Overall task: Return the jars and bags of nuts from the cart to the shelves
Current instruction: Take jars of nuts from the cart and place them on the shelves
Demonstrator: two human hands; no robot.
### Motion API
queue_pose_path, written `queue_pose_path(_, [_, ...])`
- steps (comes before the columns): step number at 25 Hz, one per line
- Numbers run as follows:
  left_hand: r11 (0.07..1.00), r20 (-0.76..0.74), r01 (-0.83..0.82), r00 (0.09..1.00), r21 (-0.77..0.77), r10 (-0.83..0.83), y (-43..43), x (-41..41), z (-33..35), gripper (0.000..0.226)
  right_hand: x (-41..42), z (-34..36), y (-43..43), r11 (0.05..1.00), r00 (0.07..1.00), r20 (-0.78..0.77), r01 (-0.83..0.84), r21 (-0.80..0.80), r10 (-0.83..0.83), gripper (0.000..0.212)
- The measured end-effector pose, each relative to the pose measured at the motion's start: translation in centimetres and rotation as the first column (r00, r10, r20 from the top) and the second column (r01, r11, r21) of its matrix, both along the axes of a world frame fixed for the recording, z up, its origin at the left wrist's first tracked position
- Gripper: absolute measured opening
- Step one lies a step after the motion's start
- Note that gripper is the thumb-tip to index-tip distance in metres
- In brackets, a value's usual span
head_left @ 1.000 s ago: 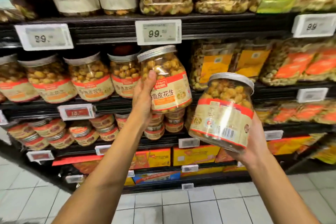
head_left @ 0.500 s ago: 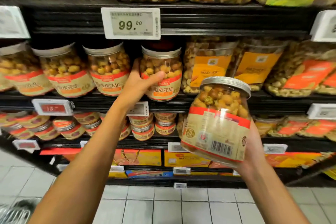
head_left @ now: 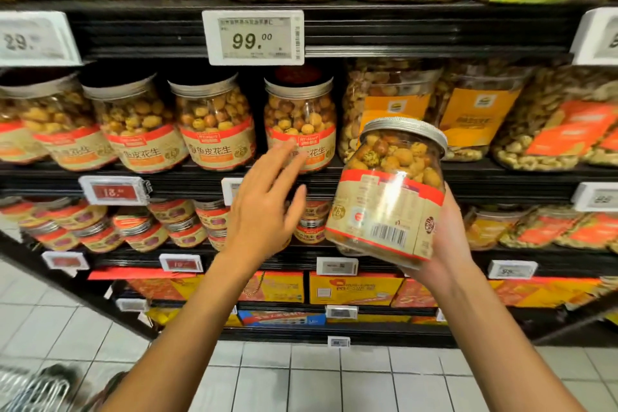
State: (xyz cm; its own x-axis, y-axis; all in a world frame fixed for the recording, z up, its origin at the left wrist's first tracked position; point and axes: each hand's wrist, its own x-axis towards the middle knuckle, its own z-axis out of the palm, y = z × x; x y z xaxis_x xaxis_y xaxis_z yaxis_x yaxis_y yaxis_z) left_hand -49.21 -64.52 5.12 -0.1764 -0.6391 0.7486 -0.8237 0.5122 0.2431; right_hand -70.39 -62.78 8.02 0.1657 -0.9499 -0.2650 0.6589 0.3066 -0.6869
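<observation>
**Desk:** Where is your jar right now?

**Operator:** My right hand (head_left: 444, 244) grips the held jar (head_left: 388, 197), palm under its base and along its right side. It sits at about 3 o'clock from the centre of my view, in front of the shelving. It is tilted so its silver lid leans toward 1 o'clock, and its barcode faces me.

**Desk:** And the other hand?

**Operator:** My left hand (head_left: 264, 201) holds nothing; its fingers are spread wide and relaxed. From it, the held jar lies at 3 o'clock, near but apart. At its 1 o'clock stands the shelved jar (head_left: 301, 120), upright at the right end of a row of like jars on the middle shelf (head_left: 501, 181). My fingertips overlap that jar's label, but I cannot tell whether they touch it.

**Desk:** Anything round it?

**Operator:** The price tag (head_left: 255, 37) reading 99.00 hangs at 12 o'clock above that jar. Bags of nuts (head_left: 565, 130) fill the same shelf out toward 3 o'clock. A corner of the cart (head_left: 30, 391) shows at 7 o'clock, over the tiled floor (head_left: 301, 378).
</observation>
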Motion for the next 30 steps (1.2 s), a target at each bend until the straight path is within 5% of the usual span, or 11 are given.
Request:
queue_pose_path(5, [0.971,-0.058,-0.017,0.998,0.24,0.032,-0.9,-0.2,1.2,0.047,0.8,0.6,-0.1,1.0,0.999,-0.047,-0.016,0.011,0.016,0.047])
queue_pose_path(7, [0.973,-0.2,-0.033,0.976,0.23,0.081,-0.4,-0.1,1.9,0.035,1.4,0.9,-0.3,1.0,0.997,-0.082,-0.006,-0.009,0.006,0.044])
queue_pose_path(9, [0.936,-0.574,0.102,0.81,0.338,0.119,1.2,-0.7,3.3,0.023,2.1,1.4,-0.4,0.998,0.992,-0.125,-0.011,-0.066,0.002,0.042])
queue_pose_path(11, [0.762,-0.831,0.491,0.546,0.422,0.109,2.8,-2.0,4.3,0.039,3.5,2.0,-0.8,0.99,0.973,-0.23,-0.019,-0.138,-0.013,0.045])
queue_pose_path(13, [0.694,-0.857,0.574,0.5,0.435,0.124,4.0,-2.9,4.7,0.058,5.5,2.6,-1.1,0.978,0.913,-0.403,-0.02,-0.208,-0.067,0.05])
queue_pose_path(15, [0.813,-0.888,0.456,0.434,0.363,0.153,3.9,-2.9,4.8,0.061,7.6,3.0,-1.5,0.966,0.846,-0.507,0.031,-0.257,-0.162,0.056])
queue_pose_path(17, [0.905,-0.864,0.237,0.454,0.353,0.218,2.7,-2.8,5.1,0.046,9.3,3.1,-2.2,0.932,0.792,-0.527,0.137,-0.336,-0.306,0.057])
queue_pose_path(21, [0.922,-0.812,0.005,0.476,0.386,0.337,0.0,-2.6,5.4,0.05,12.0,2.8,-4.0,0.799,0.604,-0.566,0.218,-0.56,-0.561,0.055])
queue_pose_path(30, [0.896,-0.778,0.213,0.597,0.39,0.197,-2.4,0.4,2.7,0.056,12.2,1.4,-6.4,0.78,0.5,-0.616,0.233,-0.581,-0.608,0.038])
